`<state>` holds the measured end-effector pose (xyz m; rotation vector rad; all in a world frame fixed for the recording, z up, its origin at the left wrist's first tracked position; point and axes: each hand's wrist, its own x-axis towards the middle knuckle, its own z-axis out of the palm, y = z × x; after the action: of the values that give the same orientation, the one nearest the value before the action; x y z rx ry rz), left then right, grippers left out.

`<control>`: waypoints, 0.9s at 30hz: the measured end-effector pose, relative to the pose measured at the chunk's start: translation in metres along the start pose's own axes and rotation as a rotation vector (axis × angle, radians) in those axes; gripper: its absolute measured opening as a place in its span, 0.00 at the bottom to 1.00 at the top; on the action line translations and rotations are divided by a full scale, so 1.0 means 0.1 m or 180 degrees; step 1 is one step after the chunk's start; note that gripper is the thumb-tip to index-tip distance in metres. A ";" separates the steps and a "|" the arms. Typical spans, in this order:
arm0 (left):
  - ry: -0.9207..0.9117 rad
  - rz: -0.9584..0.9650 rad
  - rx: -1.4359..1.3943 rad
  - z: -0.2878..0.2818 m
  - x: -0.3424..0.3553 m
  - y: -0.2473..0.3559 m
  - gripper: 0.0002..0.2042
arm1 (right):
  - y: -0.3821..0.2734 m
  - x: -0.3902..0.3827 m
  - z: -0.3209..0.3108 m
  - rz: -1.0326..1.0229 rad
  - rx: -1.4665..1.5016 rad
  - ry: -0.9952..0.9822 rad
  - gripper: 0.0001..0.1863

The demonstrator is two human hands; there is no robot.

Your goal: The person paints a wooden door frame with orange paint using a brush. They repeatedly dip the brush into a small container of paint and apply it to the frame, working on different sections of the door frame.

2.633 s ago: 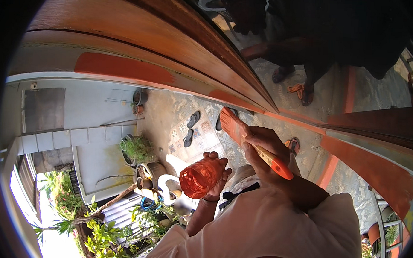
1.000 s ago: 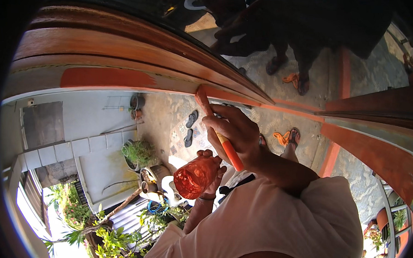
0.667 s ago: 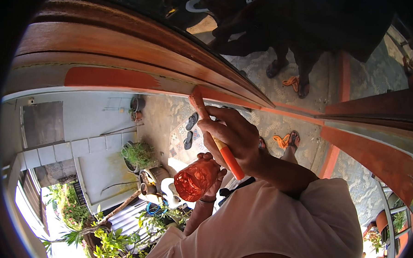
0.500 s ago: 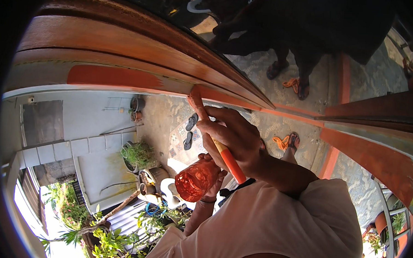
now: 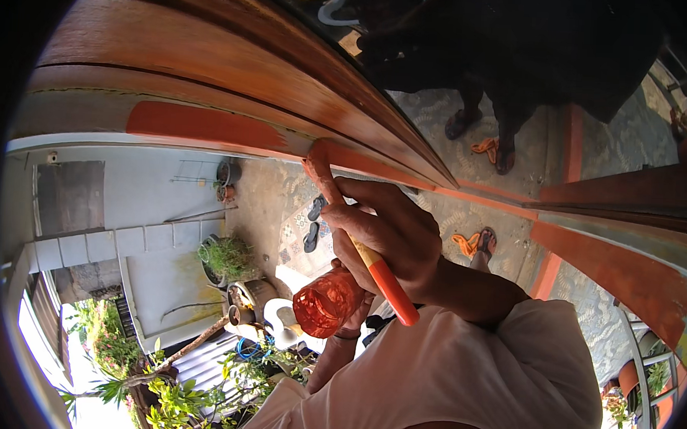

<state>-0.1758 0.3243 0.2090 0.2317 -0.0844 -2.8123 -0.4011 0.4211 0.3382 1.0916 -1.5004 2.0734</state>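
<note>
Gripping an orange-handled paintbrush (image 5: 357, 242), the right hand (image 5: 392, 236) presses its bristles against the orange-painted beam (image 5: 209, 124); the left hand (image 5: 354, 311) clasps a paint-filled cup (image 5: 326, 304).

No packages, labels, signs, screens visible; none in hands; none on walls.

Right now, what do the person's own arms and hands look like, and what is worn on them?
Both hands are bare, no gloves. The right hand comes out of a loose white short sleeve; the forearm is uncovered. The left hand wears a dark band at the wrist.
</note>
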 end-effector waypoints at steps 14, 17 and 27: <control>-0.0009 0.0003 0.0013 0.02 0.00 -0.04 0.26 | -0.09 0.26 0.08 -0.0268 0.0251 0.0173 0.24; -0.0038 0.0016 0.0022 -0.01 0.00 -0.05 0.26 | -0.10 0.28 0.12 -0.0327 0.0275 0.0133 0.26; -0.0036 0.0050 -0.0034 -0.01 0.06 -0.03 0.27 | -0.24 0.31 -0.13 -0.0494 0.0585 -0.0243 0.23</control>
<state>-0.1822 0.3255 0.2068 0.2118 -0.0735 -2.7980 -0.4092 0.4371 0.3749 1.3246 -1.2334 2.1140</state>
